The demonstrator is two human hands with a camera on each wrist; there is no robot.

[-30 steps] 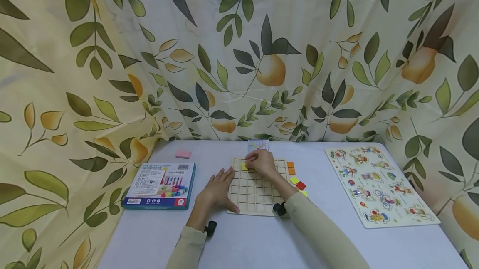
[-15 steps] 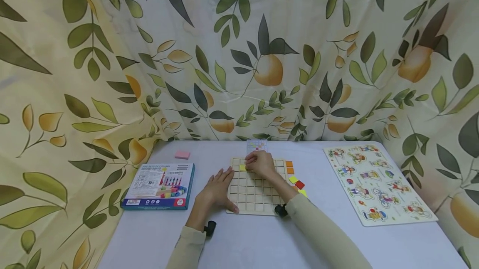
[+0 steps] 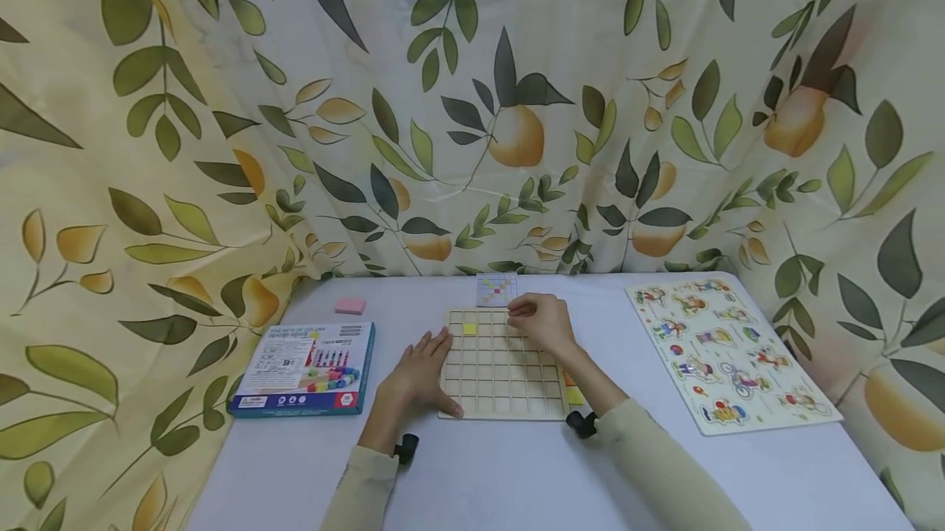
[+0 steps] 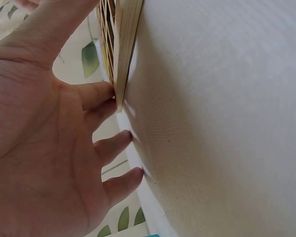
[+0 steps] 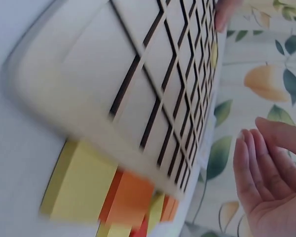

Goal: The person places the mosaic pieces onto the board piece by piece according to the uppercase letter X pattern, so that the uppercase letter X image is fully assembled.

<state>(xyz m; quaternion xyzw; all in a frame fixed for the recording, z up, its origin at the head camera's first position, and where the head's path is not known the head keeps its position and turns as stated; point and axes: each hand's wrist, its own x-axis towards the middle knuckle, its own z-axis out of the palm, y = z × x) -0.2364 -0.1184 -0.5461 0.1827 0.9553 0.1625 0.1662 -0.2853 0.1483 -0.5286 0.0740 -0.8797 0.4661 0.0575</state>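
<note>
A wooden grid board [image 3: 504, 390] lies flat on the white-covered table, with one yellow square tile [image 3: 469, 329] in a cell near its far left corner. Along the board's left side rests my left hand [image 3: 417, 371], its fingers spread and touching the edge. My right hand [image 3: 542, 322] is over the far right part of the board. In the right wrist view its fingers [image 5: 256, 173] are loosely bent, the thumb is near their tips, and nothing shows between them. Yellow tiles [image 5: 81, 182], orange tiles [image 5: 130, 195] and a red one lie beside the board's right edge, partly hidden by my forearm.
A card printed with a coloured grid [image 3: 493, 289] lies behind the board. To the left are a boxed set [image 3: 303, 371] and a pink block [image 3: 350, 305]. A picture puzzle board [image 3: 727, 359] lies at the right. A leaf-patterned curtain [image 3: 502, 137] hangs behind the table.
My right hand has moved from the yellow tile rightward across the board, leaving the tile in its cell. My left hand stays at the left edge. The head view has shifted slightly.
</note>
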